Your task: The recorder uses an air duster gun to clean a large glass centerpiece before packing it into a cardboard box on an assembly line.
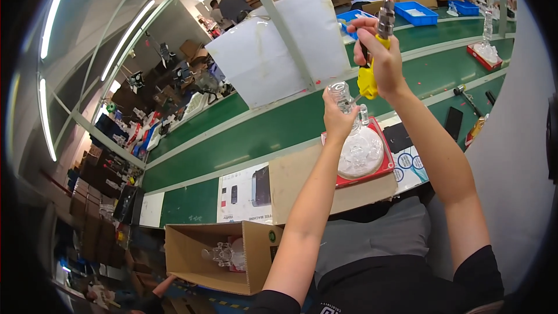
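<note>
Green-topped, the bench (189, 202) runs across the middle, a white board (250, 58) standing on its far side. Below the bench's near edge, at lower left, sits an open box (256, 250). On a cardboard sheet (290, 189) lies a red tray (388, 156), and in it stands the glass piece (360, 154). The left hand (339, 117) is closed around its neck; the right hand (381, 61) grips a yellow tool (367, 81), tip beside the neck, contact unclear.

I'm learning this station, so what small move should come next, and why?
Probably a brief squeeze of the yellow air gun by the right hand: its nozzle points at the clear piece, close to the neck, which the left hand holds.
</note>
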Tool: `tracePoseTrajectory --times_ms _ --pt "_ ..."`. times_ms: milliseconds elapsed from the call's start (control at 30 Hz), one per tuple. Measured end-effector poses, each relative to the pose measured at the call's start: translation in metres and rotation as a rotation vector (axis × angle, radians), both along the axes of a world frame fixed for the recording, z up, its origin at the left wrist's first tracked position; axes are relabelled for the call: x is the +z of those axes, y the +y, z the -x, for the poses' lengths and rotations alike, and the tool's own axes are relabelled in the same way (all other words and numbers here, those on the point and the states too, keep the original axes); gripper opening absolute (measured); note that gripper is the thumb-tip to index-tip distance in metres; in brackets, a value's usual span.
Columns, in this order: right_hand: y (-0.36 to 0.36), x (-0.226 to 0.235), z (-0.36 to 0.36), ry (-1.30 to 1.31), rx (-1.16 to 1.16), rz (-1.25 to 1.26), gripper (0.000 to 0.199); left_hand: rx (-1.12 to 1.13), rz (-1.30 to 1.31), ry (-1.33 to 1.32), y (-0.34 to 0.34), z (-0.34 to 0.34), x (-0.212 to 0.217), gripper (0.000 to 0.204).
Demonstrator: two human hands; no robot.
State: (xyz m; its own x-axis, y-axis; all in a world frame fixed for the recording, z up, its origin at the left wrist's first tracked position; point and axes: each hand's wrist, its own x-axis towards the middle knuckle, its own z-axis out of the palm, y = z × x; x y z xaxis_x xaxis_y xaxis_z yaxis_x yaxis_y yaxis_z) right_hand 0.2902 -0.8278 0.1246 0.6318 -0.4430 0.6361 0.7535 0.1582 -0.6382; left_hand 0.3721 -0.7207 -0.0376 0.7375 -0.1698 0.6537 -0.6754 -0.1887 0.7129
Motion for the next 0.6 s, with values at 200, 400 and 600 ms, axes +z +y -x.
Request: tracePoseTrajectory --times_ms 200,400,600 --pt "0.003 -0.035 -0.001 0.037 -0.005 0.003 0.018 0.091 -0.123 -0.022 -0.002 0.002 -0.012 0.094" --pt "0.012 -0.058 0.002 0.043 -0.038 0.015 0.019 0.192 -0.250 -0.163 0.013 0.004 -0.024 0.099" --pt "0.005 -0.093 0.007 0.104 -0.022 -0.015 0.018 0.184 -0.288 -0.165 0.021 0.033 -0.034 0.100"
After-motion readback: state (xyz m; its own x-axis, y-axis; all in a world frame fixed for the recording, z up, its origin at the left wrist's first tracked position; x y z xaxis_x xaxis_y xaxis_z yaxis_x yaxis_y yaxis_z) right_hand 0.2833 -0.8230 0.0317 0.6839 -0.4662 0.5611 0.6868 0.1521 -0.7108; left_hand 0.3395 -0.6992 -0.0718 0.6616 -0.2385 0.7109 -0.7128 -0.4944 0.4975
